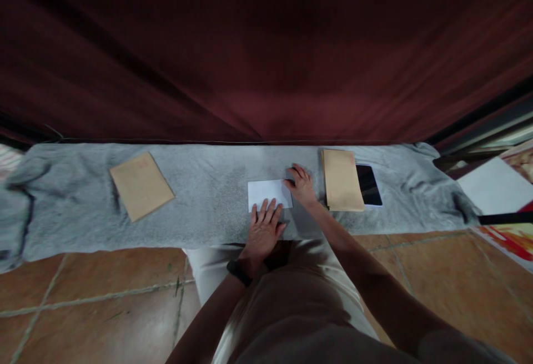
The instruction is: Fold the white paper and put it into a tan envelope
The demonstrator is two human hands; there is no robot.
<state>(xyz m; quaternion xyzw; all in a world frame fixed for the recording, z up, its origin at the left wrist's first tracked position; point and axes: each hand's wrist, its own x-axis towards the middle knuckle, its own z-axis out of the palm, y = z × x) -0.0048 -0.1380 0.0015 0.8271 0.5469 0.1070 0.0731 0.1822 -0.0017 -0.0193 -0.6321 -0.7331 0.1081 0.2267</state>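
We've got the white paper [268, 192] lying flat on the grey towel [200, 208]. Our left grip [264, 231] is spread open with its fingertips on the paper's near edge, and our right grip [300, 186] is curled at the right edge, can't tell if it's pinching. Towel's soft, so uneven pressing could wrinkle the sheet or skid it toward the brown envelopes [342, 180].
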